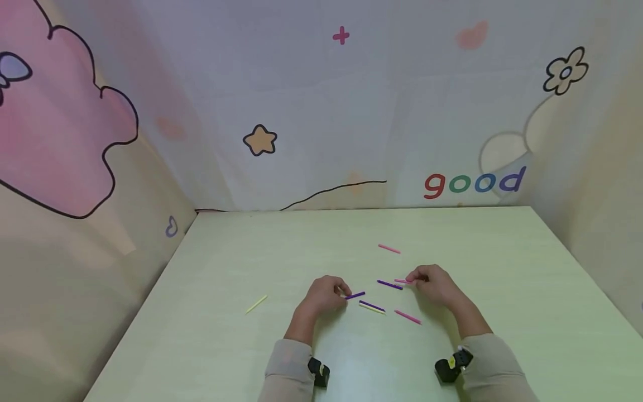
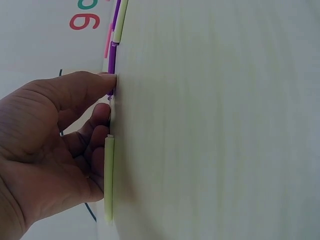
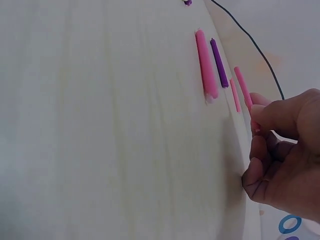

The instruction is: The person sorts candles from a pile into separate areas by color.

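Observation:
My left hand (image 1: 327, 293) is low over the table and pinches one end of a thin purple stick (image 1: 355, 295) between thumb and finger. In the left wrist view the thumb covers part of this purple stick (image 2: 112, 57). My right hand (image 1: 436, 282) pinches a thin pink stick (image 3: 242, 82), its far end pointing toward the left hand. Right beside that lies a purple stick (image 1: 389, 285). Between the hands, another purple stick (image 1: 372, 306) runs close along a yellow stick (image 1: 372, 309). Nearer the right forearm lies a second pink stick (image 1: 407, 317).
Farther back on the pale table (image 1: 211, 357) lies one more pink stick (image 1: 389, 248). A lone yellow stick (image 1: 257, 304) is off to the left of the left hand. Printed cloth walls (image 1: 311, 111) rise at the back and both sides.

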Motion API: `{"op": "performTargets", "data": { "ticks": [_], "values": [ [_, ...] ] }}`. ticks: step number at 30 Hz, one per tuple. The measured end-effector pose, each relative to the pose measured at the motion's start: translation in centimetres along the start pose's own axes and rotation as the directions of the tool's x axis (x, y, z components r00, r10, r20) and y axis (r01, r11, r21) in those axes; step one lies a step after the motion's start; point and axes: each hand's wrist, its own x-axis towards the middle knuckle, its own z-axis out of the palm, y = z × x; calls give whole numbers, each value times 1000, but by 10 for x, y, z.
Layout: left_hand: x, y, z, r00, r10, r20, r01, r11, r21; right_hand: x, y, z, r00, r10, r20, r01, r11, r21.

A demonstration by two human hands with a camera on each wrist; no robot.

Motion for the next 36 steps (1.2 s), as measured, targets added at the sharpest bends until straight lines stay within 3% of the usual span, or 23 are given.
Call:
{"op": "performTargets", "data": {
  "ticks": [6,13,19,26,36],
  "values": [
    [-1,0,-1,1000,14,-1,-14,1000,-6,19,8,-2,999,32,-44,-31,999,4],
    [-3,-2,-3,1000,-21,9,21,1000,-15,39,14,4,994,66,-92,-61,997,52],
    [-2,-1,-5,1000,-15,8,15,1000,-24,55,14,4,985,81,-155,-72,996,60],
    [-1,0,-5,1000,-16,10,16,1000,-23,69,17,6,983,101,-155,-94,994,55],
    [0,0,-2,999,-26,21,26,1000,-14,71,15,8,975,178,-130,-172,983,58]
  ]
}}
